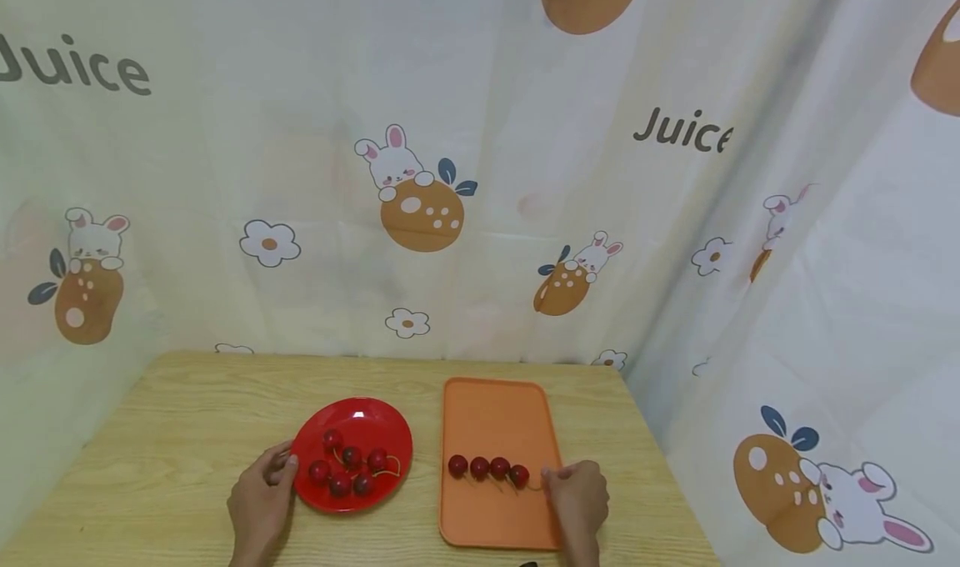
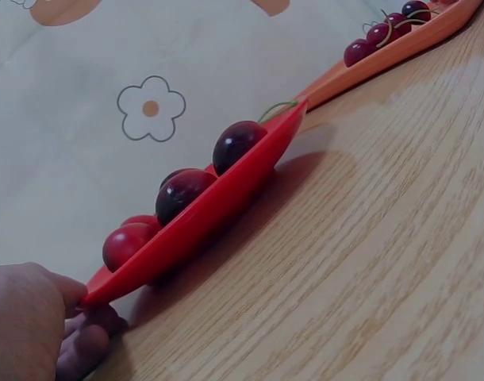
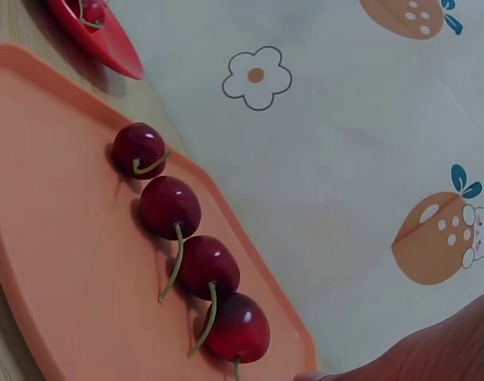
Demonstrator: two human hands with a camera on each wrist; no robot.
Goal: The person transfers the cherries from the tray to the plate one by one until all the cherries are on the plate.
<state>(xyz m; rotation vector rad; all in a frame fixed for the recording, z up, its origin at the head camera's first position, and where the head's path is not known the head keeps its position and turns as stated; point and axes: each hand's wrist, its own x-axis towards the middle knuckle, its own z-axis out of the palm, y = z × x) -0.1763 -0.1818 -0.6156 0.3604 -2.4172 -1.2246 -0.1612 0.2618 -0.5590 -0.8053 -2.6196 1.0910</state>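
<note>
A red plate (image 1: 386, 434) holds several dark red cherries (image 1: 341, 484), some with stems. My left hand (image 1: 262, 496) grips its left rim; in the left wrist view the thumb lies above the rim (image 2: 99, 292) and the fingers are below. To the right, an orange tray (image 1: 495, 417) carries a row of cherries (image 1: 479, 468). At the tray's right edge, my right hand (image 1: 581, 496) pinches the stem of the rightmost cherry (image 1: 519, 476), which rests on the tray. The right wrist view shows that cherry (image 3: 238, 329) but only part of the hand; the fingertips are mostly hidden.
Plate and tray stand side by side on a light wooden table (image 1: 217, 400), a narrow strip of wood between them. A pale curtain (image 1: 315, 175) printed with rabbits, fruit and flowers hangs behind the table and along its sides.
</note>
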